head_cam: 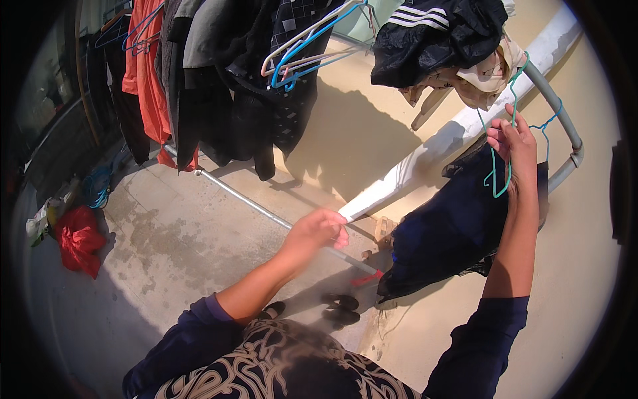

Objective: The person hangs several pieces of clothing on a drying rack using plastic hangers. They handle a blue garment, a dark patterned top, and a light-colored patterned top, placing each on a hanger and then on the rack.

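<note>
My right hand [516, 139] is raised at the right, its fingers around a green wire hanger [495, 172] that hangs by the bend of a grey metal rail [553, 95]. Behind that wrist a dark navy garment [448, 224] hangs down. Close by, a blue hanger [546, 127] hooks over the same rail. Above are a black garment with white stripes [438, 30] and a beige patterned cloth [483, 75]. My left hand [319, 230] is in mid-view with its fingers curled; nothing shows in it.
Dark clothes [224, 99], an orange garment [144, 75] and empty pink and blue hangers [309, 55] hang at upper left. A white pipe [418, 159] slants along the wall. Below are a metal pole [244, 197], dark shoes [341, 309] and a red bag [79, 239].
</note>
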### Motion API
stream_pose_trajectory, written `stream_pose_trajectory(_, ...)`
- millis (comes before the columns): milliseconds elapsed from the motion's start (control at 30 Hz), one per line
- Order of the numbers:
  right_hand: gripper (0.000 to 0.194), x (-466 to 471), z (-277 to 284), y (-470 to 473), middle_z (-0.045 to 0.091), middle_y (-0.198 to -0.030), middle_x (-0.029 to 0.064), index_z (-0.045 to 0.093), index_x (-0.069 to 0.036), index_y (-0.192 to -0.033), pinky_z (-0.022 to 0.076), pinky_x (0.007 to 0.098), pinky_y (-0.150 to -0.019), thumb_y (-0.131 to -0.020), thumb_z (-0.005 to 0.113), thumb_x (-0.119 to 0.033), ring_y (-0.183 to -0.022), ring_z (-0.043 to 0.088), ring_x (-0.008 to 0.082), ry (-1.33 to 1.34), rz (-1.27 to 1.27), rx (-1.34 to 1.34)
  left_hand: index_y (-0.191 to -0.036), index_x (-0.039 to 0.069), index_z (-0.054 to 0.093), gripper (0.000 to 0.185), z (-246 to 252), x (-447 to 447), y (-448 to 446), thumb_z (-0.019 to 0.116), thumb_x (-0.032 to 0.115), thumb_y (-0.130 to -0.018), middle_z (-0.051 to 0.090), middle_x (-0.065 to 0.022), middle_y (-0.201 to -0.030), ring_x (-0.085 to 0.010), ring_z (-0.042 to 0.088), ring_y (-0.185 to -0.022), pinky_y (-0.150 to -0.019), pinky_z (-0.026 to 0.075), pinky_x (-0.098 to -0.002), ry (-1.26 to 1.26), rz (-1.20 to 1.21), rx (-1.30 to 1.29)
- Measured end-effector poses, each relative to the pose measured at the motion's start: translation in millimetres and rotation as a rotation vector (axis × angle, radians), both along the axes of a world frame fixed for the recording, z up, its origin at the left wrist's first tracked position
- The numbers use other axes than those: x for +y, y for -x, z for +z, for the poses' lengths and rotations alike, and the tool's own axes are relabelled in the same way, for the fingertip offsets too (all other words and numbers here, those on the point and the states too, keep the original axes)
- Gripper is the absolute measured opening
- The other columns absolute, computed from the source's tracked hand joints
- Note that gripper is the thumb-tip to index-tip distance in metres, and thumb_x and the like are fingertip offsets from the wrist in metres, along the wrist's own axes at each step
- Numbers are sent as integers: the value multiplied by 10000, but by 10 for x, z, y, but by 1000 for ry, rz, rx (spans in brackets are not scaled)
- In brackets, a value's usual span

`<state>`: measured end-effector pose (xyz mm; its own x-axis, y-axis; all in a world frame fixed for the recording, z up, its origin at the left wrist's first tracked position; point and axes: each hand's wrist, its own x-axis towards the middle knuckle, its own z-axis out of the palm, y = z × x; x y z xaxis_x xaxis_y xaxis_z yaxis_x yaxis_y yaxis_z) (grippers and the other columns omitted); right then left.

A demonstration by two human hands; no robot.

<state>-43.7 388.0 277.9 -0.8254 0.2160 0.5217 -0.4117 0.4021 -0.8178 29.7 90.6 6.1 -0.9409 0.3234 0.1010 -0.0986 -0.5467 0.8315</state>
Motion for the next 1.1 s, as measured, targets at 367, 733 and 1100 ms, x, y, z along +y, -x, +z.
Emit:
stream_pose_trajectory(367,467,21,1,20,670,-1003,79,448,-7,-1447,548,223,-756,-1011,553,-137,-814,651,106,22,142,175,-1030,53,598,85,-679,-974,-898,534,107,-1011,664,-56,-892,-168,655,-833,-798,539,-317,105,383,-228)
stream_pose_trajectory(733,562,-943,-1042,-1250,611,-904,51,393,10,-1451,490,235,-695,-971,624,-167,-718,573,98,93,37,284,-1051,33,589,94,-796,-1826,-583,538,90,-997,666,-65,-908,-166,643,-847,-809,523,-314,105,293,-86)
stream_pose_trajectory(1100,367,-1871,-1971,-1834,387,-671,-47,484,2,-1299,230,165,-429,-1000,562,-198,-492,315,14,349,-385,293,-1050,36,585,84,-643,-2653,-57,534,90,-1011,655,-63,-907,-154,633,-852,-799,512,-297,169,208,14)
